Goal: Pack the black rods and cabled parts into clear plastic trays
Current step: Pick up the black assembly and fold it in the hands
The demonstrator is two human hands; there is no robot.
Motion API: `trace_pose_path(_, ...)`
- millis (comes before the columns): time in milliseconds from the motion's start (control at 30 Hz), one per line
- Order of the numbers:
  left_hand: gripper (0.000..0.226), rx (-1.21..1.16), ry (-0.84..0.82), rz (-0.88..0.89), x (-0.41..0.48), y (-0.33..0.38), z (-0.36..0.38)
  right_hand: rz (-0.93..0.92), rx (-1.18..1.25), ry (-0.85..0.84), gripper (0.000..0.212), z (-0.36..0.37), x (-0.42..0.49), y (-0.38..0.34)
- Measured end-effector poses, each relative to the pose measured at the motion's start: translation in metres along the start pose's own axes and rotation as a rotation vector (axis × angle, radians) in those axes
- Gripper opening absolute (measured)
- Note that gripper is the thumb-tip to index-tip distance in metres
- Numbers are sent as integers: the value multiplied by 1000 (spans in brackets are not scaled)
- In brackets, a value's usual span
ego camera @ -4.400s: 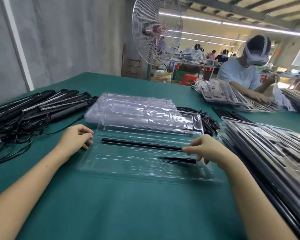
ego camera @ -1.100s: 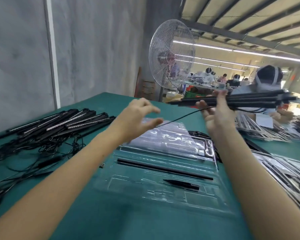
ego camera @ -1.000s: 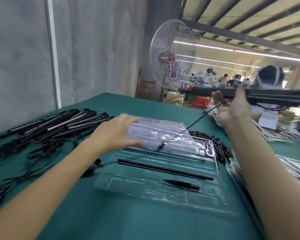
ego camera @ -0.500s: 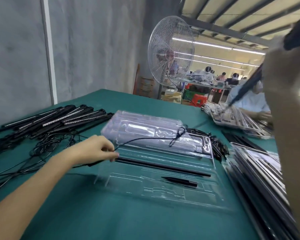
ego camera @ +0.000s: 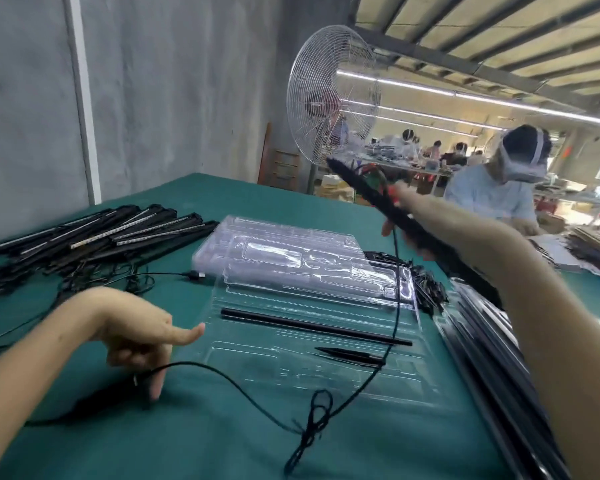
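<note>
I have the right hand (ego camera: 413, 216) up over the far right of the table (ego camera: 222, 452), fingers curled round a black bar (ego camera: 357, 183) that tilts up and away toward the fan (ego camera: 333, 95). It is blurred there, but the grip is plain. The bar's cable (ego camera: 317, 415) drops from that hand, crosses the right end of the open tray (ego camera: 291, 372), bunches into a small tangle on the cloth in front of the tray, then runs left to the left hand (ego camera: 139, 337).

That hand sits low, just left of the tray, forefinger straight and pointing right, the other fingers hanging down with the cable's end among them. I cannot tell whether they pinch it or only touch it.

In the tray a thin rod (ego camera: 312, 327) lies in the long slot. A short piece (ego camera: 350, 355), pointed at one end, sits in a slot nearer me, right of centre.

Just behind the tray is a tray stack (ego camera: 291, 258), with a heap of small black parts (ego camera: 426, 289) at its right end. A bar pile (ego camera: 101, 233) with loose cables lies far left. Packed trays (ego camera: 482, 341) run along the right edge, partly behind the right forearm. Beyond them another person (ego camera: 492, 192) works.
</note>
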State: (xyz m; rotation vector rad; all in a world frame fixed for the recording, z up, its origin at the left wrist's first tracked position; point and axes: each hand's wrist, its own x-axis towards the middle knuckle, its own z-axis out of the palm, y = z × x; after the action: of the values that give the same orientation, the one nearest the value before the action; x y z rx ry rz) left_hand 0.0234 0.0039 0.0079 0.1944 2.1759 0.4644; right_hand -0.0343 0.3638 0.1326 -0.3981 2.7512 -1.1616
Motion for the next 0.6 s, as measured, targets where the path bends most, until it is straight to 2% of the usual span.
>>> trace_pose_path(33,80,-10,15,-28,1,-3,3,-2,-51,-63,67,4,0,3)
trace_pose_path(100,68,-35,69,-24,3,-7,4,-15,-171,-178,67,13,1,12)
trace_pose_path(200,46,-9,171,-33,-1,-2,0,-26,-289,-209,72,25,8,13)
trace_pose_path(267,44,51,262,-23,-2,8,-2,-29,-310,-218,64,32,10,14)
trace_pose_path(367,44,35,456,129,1,21,-6,-53,-315,-261,58,41,13,16)
trace_pose_path(467,48,-198,697,366,9,42,-13,-57,-312,-274,59,52,14,18)
trace_pose_path(533,60,-347,767,443,16,59,-16,-77,-322,-274,53,59,14,22)
trace_pose_path(600,59,-451,747,502,25,73,-18,-117,-331,-252,41,65,14,25)
